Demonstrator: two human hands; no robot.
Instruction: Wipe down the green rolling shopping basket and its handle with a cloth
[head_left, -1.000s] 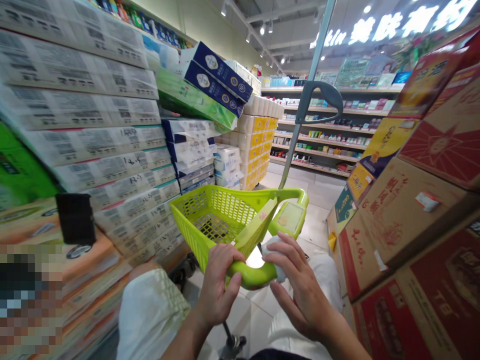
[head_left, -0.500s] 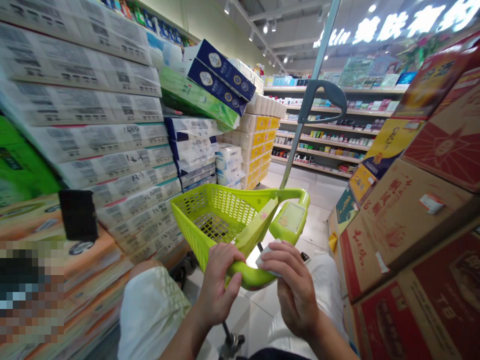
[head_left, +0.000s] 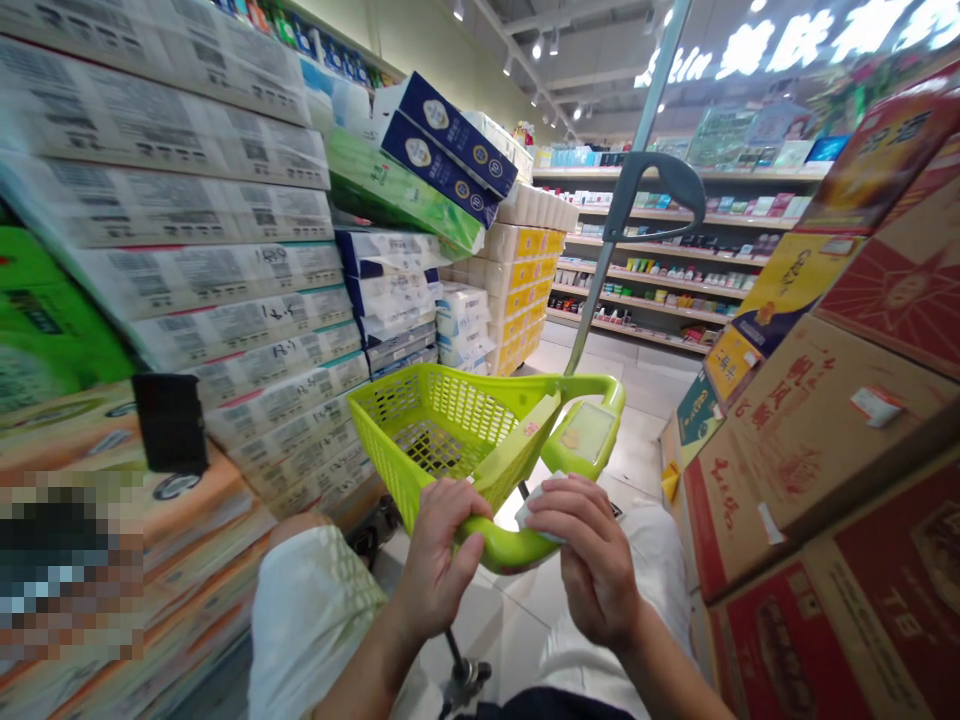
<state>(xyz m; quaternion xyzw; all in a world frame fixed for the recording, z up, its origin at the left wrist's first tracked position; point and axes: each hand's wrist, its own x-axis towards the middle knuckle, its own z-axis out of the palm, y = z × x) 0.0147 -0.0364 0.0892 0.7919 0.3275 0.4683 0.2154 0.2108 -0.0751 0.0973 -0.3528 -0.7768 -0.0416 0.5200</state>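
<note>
Left hand [head_left: 439, 550]: bare, curled firmly around the left part of a rounded lime-green plastic handle [head_left: 510, 548], with the thumb along the near side.
Right hand [head_left: 589, 550]: bare, bunched around a small, soft-looking white wad [head_left: 523, 514] and holding it against the right part of the same handle; material of the wad too hidden to tell.
Handle: low in the centre, between both hands, at the near end of a lime-green plastic basket [head_left: 390, 465] with latticed walls.
Basket: just beyond the left hand, with the mouth facing up.
Pale rectangular panel [head_left: 586, 432]: set in a rounded lime-green frame, beyond the right hand.
Slim grey metal pole [head_left: 589, 310]: rising at the far side of the basket, fitted with a looped dark grey plastic grip [head_left: 619, 205].
Legs: in loose white fabric, either side of the hands.
Left side: tall stack of white, plastic-wrapped packs [head_left: 217, 215]; flat black object [head_left: 171, 422] on orange packs [head_left: 232, 500].
Right side: stacked red and brown cardboard cartons [head_left: 817, 420].
Background: long shelves [head_left: 664, 210] of small goods, under a glowing white sign [head_left: 817, 40].
</note>
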